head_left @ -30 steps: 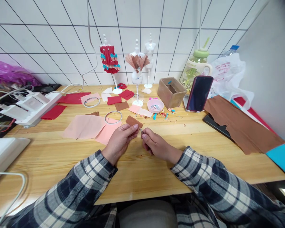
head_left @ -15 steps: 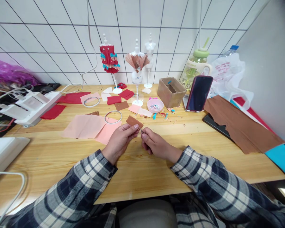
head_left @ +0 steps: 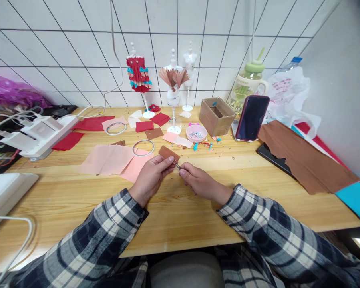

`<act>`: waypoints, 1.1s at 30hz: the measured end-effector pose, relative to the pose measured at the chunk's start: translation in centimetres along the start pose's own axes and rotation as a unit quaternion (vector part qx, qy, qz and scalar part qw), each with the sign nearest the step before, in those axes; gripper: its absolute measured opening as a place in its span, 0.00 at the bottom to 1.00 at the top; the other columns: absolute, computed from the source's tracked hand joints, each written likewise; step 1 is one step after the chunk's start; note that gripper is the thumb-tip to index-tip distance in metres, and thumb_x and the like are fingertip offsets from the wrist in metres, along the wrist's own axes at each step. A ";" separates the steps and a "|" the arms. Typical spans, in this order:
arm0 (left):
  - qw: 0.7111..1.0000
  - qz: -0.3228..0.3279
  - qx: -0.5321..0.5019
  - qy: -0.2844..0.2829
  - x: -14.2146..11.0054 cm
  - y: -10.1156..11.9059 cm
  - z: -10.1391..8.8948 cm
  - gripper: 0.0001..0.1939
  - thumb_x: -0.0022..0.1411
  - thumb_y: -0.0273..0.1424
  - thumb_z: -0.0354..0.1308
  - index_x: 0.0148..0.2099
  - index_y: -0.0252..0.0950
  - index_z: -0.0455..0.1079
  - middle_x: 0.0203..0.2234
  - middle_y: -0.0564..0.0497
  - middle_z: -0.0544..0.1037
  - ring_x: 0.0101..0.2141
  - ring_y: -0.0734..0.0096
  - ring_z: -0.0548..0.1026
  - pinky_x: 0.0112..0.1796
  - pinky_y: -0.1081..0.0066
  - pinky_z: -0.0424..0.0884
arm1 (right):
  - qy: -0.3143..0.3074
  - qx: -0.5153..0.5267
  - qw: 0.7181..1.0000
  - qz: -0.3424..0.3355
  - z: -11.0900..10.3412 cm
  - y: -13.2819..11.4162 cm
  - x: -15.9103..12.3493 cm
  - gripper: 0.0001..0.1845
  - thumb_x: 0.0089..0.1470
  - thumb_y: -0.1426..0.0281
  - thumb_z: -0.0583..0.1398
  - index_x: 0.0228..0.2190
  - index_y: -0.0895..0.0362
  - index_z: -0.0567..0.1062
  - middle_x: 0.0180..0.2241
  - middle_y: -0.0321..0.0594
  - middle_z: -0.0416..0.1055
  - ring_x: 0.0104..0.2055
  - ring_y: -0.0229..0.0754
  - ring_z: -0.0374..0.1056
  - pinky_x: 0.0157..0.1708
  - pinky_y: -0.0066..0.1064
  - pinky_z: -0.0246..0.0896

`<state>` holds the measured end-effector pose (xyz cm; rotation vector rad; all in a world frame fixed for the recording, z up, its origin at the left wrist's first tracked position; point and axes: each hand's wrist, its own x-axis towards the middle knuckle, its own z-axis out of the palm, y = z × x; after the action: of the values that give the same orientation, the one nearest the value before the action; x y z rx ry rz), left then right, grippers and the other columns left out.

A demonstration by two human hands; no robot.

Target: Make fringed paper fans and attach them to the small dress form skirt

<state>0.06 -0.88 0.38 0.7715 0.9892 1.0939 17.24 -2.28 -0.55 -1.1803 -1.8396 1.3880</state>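
Observation:
Between the thumb and fingers of my left hand (head_left: 154, 173) is a folded piece of brown paper (head_left: 168, 153), its far part sticking out above the fingertips. My right hand (head_left: 200, 180) is closed round a small pointed metal tool (head_left: 177, 165). Only the thin tip shows, touching or nearly touching the paper's near edge at my left fingertips; the rest is hidden in my fist. Just left of my left hand lie pink paper sheets (head_left: 106, 160) and a metal ring (head_left: 143, 148).
Behind my hands stand a mini dress form with brown pleats (head_left: 173, 98), one in a red dress (head_left: 137, 76) and a white one (head_left: 189, 64). A pink dish (head_left: 196, 133), cardboard box (head_left: 217, 117) and phone (head_left: 251, 118) are right of them. Brown paper (head_left: 305, 160) lies far right.
My right hand has shifted slightly right, and the tool now lies more sideways, its tip toward my left fingertips. The left hand stays nearly still with the brown paper.

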 end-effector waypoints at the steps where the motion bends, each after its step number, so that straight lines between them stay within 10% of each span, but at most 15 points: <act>1: 1.000 0.004 0.000 0.004 0.0 0.0 0.0 0.10 0.50 0.34 0.70 0.31 0.34 0.74 0.27 0.54 0.76 0.31 0.76 0.73 0.37 0.75 0.68 | 0.008 -0.013 1.000 0.000 -0.1 0.0 0.0 0.12 0.64 0.60 0.49 0.31 0.53 0.64 0.24 0.31 0.62 0.27 0.36 0.60 0.30 0.28 0.54; 33: 0.997 0.008 0.069 -0.039 0.3 0.1 -0.6 0.08 0.50 0.32 0.70 0.32 0.34 0.77 0.27 0.53 0.79 0.30 0.75 0.73 0.36 0.74 0.67 | 0.021 -0.027 0.999 -0.009 -0.8 0.2 0.4 0.14 0.64 0.62 0.47 0.29 0.55 0.63 0.26 0.32 0.59 0.30 0.37 0.56 0.33 0.29 0.52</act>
<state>-0.53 -0.58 0.17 0.9291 1.0016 1.0096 17.84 -1.55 -0.54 -1.2078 -1.8649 1.3023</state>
